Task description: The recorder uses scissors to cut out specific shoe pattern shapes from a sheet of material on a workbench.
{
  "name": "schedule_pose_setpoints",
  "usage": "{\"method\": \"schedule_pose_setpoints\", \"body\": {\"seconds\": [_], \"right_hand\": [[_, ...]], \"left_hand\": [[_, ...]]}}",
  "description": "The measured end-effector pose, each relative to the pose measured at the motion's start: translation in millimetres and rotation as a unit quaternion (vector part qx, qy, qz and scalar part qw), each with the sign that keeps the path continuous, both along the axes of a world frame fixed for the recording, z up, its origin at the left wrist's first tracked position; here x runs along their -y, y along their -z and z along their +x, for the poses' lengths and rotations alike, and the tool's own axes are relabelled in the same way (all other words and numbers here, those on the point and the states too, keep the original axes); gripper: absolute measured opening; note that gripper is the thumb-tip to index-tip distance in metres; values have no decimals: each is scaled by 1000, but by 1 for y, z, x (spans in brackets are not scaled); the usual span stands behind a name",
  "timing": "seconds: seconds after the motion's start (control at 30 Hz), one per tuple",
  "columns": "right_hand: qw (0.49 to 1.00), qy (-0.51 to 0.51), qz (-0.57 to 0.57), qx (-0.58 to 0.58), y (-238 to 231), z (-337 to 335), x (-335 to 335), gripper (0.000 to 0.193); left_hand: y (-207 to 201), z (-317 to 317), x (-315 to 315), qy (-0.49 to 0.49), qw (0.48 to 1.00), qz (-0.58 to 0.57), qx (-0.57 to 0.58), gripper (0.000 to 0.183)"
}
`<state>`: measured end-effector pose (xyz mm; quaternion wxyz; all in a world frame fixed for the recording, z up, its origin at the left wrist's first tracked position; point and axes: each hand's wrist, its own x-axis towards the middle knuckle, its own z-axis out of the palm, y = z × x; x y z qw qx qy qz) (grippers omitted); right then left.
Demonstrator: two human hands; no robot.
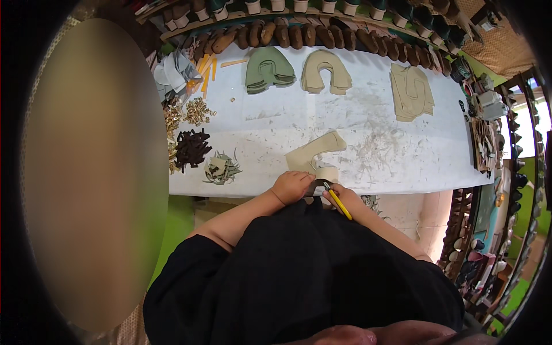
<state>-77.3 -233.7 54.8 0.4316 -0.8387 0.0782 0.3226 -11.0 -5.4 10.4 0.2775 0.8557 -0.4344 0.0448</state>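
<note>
At the table's near edge lies a beige curved shoe-upper piece [315,150], its lower end between my hands. My left hand [292,187] is closed on that lower edge, fingers bent over it. A short dark curved strip [315,184] runs from beside the left fingers toward the right hand. My right hand [348,201] is closed round a slim yellow-handled tool [340,203], whose grey tip points at the strip. The tool's exact kind is not clear. The right fingertips are partly hidden behind it.
Stacks of green U-shaped pieces [269,70], beige U-shaped pieces [326,72] and more beige pieces [411,92] lie farther back. Gold-coloured fittings [199,111], dark brown pieces [192,148] and green scraps [222,168] are heaped left. Wooden shoe lasts [296,38] line the back.
</note>
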Motion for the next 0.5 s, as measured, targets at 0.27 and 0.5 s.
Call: {"method": "schedule_pose_setpoints", "body": {"seconds": [0.27, 0.5], "right_hand": [[995, 11, 79, -58, -4, 4, 6, 49], [951, 102, 256, -143, -4, 8, 15, 45]], "left_hand": [[-7, 7, 0, -5, 999, -24, 23, 37], [9, 30, -20, -21, 995, 29, 95, 45]]}}
